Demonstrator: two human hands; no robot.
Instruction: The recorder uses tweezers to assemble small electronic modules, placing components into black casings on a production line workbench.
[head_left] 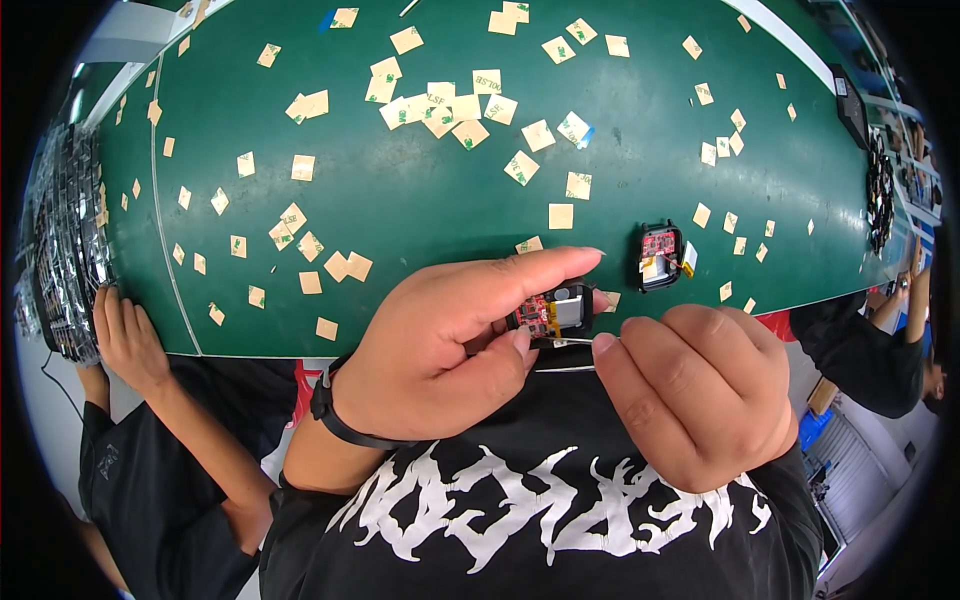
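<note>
Near the table's front edge, my left hand [440, 335] holds an open black watch-like device case [566, 309] between thumb and fingers. Inside the case show a red circuit board and a silver-grey battery piece with yellow tape. From the right, my right hand [700, 395] pinches a thin metal tool [572, 341]. Its tip meets the lower edge of the case beside my left thumb; whether it is tweezers or a pick I cannot tell. A second open case [659, 256] with a red board and yellow tape lies on the table, beyond my right hand.
Many small beige paper squares [465, 108] are scattered over the green table [400, 200]. At the left end, a co-worker's hand [130, 335] touches stacked clear-wrapped trays [75, 240]. Dark parts [880, 190] are piled at the right end, near another person's arm [917, 295].
</note>
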